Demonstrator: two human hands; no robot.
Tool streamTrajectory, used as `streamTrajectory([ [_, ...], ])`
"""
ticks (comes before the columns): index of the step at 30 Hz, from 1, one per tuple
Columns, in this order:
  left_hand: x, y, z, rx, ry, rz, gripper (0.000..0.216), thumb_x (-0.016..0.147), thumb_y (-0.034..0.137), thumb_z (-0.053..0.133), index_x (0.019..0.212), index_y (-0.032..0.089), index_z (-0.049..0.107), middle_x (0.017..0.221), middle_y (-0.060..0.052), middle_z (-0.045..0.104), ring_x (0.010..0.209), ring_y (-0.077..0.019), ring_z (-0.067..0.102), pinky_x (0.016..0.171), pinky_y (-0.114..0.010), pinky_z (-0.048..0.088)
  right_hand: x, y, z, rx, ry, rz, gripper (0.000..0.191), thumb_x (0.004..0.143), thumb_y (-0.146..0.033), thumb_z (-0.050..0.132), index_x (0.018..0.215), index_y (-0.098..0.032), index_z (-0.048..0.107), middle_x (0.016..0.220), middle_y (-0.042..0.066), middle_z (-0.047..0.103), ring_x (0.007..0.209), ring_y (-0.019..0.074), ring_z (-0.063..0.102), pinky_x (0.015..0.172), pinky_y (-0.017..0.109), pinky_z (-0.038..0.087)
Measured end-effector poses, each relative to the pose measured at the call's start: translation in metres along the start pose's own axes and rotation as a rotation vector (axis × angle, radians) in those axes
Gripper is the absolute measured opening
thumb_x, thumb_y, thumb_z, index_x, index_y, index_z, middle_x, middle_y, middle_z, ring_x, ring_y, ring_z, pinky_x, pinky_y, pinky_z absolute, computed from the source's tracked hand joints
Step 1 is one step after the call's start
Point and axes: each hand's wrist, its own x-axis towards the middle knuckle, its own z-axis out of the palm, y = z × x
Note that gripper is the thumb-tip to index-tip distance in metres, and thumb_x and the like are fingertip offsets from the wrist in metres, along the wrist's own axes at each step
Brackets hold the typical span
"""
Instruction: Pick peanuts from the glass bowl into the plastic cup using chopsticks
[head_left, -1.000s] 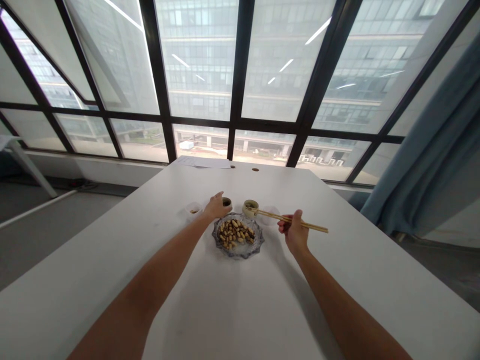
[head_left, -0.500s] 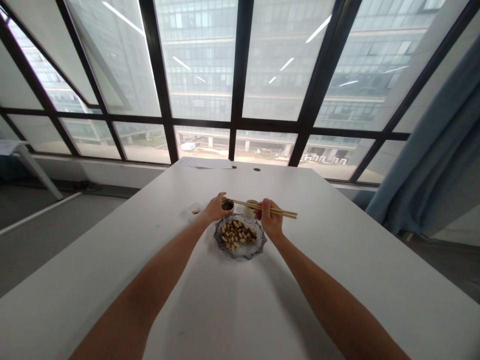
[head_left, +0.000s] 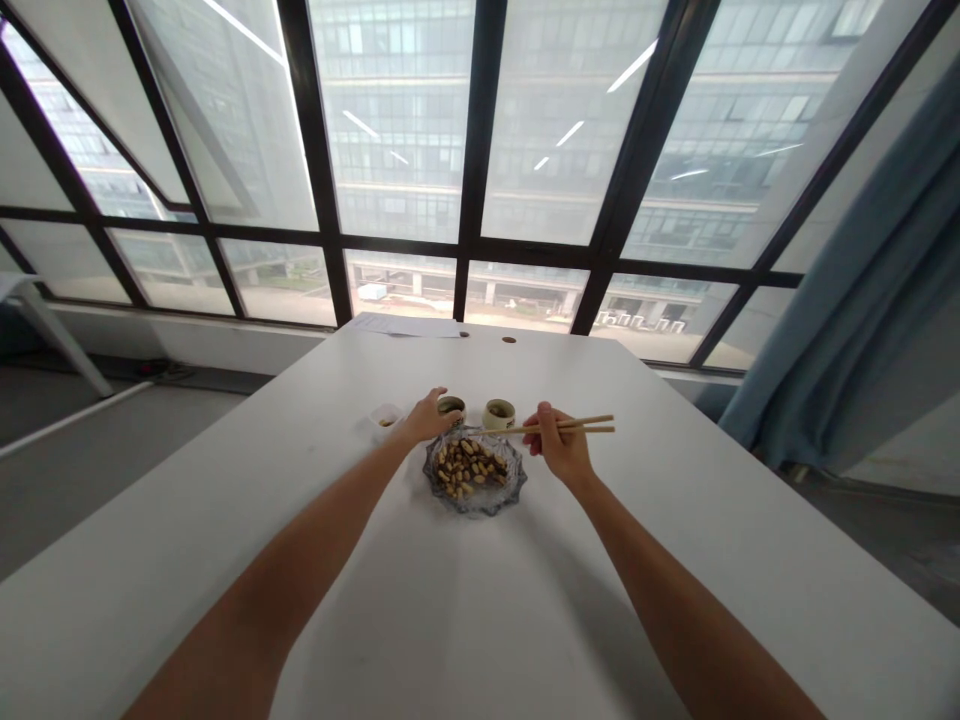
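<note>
My left hand (head_left: 427, 417) is curled around the side of a small cup (head_left: 451, 404) with dark contents, thumb on the near side. In my right hand (head_left: 556, 440) is a pair of chopsticks (head_left: 592, 424); their tips point left, over the far rim of the glass dish. That scalloped clear glass dish (head_left: 491, 498) stands just in front of both hands and bears a heap of tan and brown pieces that look like peanuts (head_left: 466, 465). A second pale cup (head_left: 498, 414) stands between my hands. Whether the tips hold anything is too small to tell.
Left of my left hand sits a small white dish (head_left: 385, 420) with a little something in it. Papers (head_left: 405, 326) and two small dark round things lie at the far edge of the white table (head_left: 420, 620). A blue curtain (head_left: 847, 290) hangs at the right.
My right hand has moved right and slightly down, drawing the chopstick tips from the left cup back toward the dish. My left hand stays at its cup; the second cup is now more visible.
</note>
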Motion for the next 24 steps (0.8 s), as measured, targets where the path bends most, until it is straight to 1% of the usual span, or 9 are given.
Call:
streamTrajectory([
  [4,-0.030,-0.005,-0.013,-0.003,0.102,0.156,0.045,0.088,0.038,0.055,0.128,0.016,0.053,0.141,-0.013,0.054,0.133,-0.0237,0.048,0.114,-0.042,0.036,-0.011,0.010,-0.003,-0.059,-0.168,-0.003,0.046,0.082,-0.062,0.062,0.066,-0.018,0.069,0.052,0.002,0.063,0.040,0.0105,0.053,0.037,0.020,0.040],
  [6,-0.046,-0.010,-0.021,0.050,0.153,0.235,0.040,0.090,0.037,0.052,0.124,0.017,0.055,0.141,-0.012,0.054,0.135,-0.0232,0.047,0.115,-0.044,0.034,-0.014,0.016,-0.001,-0.050,-0.191,0.034,0.039,0.079,-0.056,0.069,0.065,-0.019,0.069,0.052,0.001,0.064,0.041,0.0109,0.053,0.038,0.020,0.041],
  [7,-0.054,-0.012,-0.025,0.086,0.178,0.267,0.037,0.091,0.037,0.051,0.122,0.018,0.056,0.141,-0.011,0.054,0.135,-0.0231,0.046,0.116,-0.045,0.033,-0.015,0.018,0.000,-0.031,-0.179,0.055,0.037,0.077,-0.054,0.072,0.064,-0.019,0.069,0.052,0.001,0.064,0.041,0.0110,0.053,0.038,0.020,0.041],
  [10,-0.070,-0.021,-0.032,0.189,0.251,0.301,0.033,0.091,0.034,0.050,0.119,0.020,0.057,0.140,-0.010,0.055,0.136,-0.0231,0.044,0.119,-0.047,0.024,-0.019,0.021,-0.001,0.028,-0.073,0.086,0.040,0.075,-0.056,0.073,0.063,-0.018,0.068,0.049,0.002,0.063,0.038,0.0110,0.053,0.036,0.020,0.040],
  [13,-0.077,-0.031,-0.035,0.242,0.331,0.233,0.035,0.088,0.034,0.053,0.121,0.021,0.056,0.143,-0.011,0.052,0.137,-0.0248,0.042,0.120,-0.049,0.020,-0.024,0.026,-0.006,0.096,0.082,0.115,0.053,0.076,-0.068,0.063,0.063,-0.016,0.065,0.047,0.003,0.062,0.034,0.0104,0.051,0.033,0.020,0.037],
  [15,-0.080,-0.038,-0.036,0.247,0.383,0.170,0.042,0.085,0.036,0.058,0.124,0.021,0.053,0.145,-0.012,0.049,0.139,-0.0270,0.040,0.120,-0.050,0.019,-0.027,0.032,-0.010,0.171,0.195,0.168,0.059,0.076,-0.073,0.058,0.064,-0.016,0.063,0.045,0.003,0.060,0.031,0.0101,0.049,0.031,0.021,0.035],
  [17,-0.080,-0.046,-0.036,0.237,0.429,0.127,0.051,0.082,0.039,0.062,0.128,0.021,0.049,0.147,-0.013,0.046,0.140,-0.0288,0.038,0.119,-0.050,0.021,-0.029,0.040,-0.016,0.237,0.285,0.228,0.060,0.075,-0.076,0.057,0.065,-0.016,0.060,0.043,0.002,0.059,0.029,0.0097,0.047,0.029,0.020,0.033],
  [19,-0.080,-0.054,-0.036,0.212,0.460,0.117,0.058,0.080,0.039,0.066,0.131,0.020,0.046,0.146,-0.015,0.046,0.139,-0.0295,0.039,0.118,-0.049,0.025,-0.030,0.047,-0.021,0.276,0.343,0.276,0.061,0.074,-0.076,0.057,0.066,-0.016,0.059,0.042,0.001,0.058,0.029,0.0093,0.045,0.028,0.020,0.032],
  [24,-0.076,-0.073,-0.029,0.098,0.477,0.074,0.073,0.075,0.038,0.070,0.137,0.015,0.037,0.140,-0.019,0.048,0.135,-0.0309,0.043,0.114,-0.047,0.034,-0.030,0.057,-0.027,0.337,0.393,0.341,0.061,0.074,-0.076,0.058,0.068,-0.016,0.058,0.042,0.000,0.058,0.030,0.0087,0.046,0.029,0.018,0.032],
])
